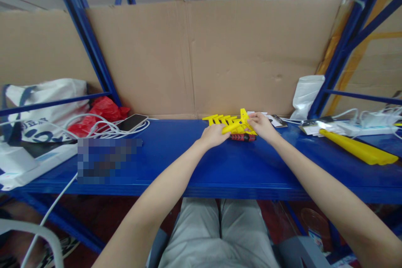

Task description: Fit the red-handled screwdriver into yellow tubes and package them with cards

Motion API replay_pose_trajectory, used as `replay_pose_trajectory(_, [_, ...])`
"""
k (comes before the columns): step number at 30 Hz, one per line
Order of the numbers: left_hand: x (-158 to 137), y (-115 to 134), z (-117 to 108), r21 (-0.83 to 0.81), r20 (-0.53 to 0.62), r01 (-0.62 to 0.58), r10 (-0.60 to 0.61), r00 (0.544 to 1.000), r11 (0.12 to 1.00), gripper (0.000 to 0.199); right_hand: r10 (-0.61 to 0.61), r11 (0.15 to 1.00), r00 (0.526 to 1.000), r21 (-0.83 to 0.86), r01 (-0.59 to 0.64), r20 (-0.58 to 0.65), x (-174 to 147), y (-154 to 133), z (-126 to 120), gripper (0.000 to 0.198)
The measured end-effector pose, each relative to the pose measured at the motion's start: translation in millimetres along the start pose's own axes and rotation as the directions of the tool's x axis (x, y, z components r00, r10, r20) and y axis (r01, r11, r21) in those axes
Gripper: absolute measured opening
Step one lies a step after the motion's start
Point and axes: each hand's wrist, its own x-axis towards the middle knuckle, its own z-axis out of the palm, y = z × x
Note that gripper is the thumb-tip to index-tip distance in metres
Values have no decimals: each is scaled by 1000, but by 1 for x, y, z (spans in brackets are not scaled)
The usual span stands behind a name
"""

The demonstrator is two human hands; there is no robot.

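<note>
My left hand [214, 135] and my right hand [262, 126] meet at the back of a blue shelf [194, 163], both gripping a yellow plastic piece [234, 125] made of several bars. More yellow bars [216, 119] lie just behind it. A small red and black object [242, 137] lies on the shelf right under the piece, between my hands.
A phone [132, 122], white cables [103, 127], a red bag [100, 113] and a white tote bag [47, 109] sit at the left. A long yellow part [358, 148], a white power strip [361, 127] and a white pouch [306, 96] are at the right. Cardboard [201, 58] backs the shelf.
</note>
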Motion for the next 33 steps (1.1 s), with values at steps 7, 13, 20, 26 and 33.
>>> replay_pose_trajectory(7, [3,0,0,112,-21,56,-54,998,992,39,-16,1000,992,-18,18,125,-12,-11,9,9])
replay_pose_trajectory(13, [4,-1,5,82,-47,72,-68,997,994,37,-47,998,973,-30,55,228,-16,-9,13,13])
replay_pose_trajectory(20, [7,-7,9,52,-97,67,-62,993,996,33,-170,980,928,-39,194,332,-13,0,13,23])
replay_pose_trajectory(26, [11,-14,9,29,-129,127,-122,984,991,32,-268,948,903,-77,309,335,-6,2,8,19])
replay_pose_trajectory(33, [11,-17,6,37,-106,219,-214,971,975,33,-157,656,980,-755,14,-119,17,13,-50,20])
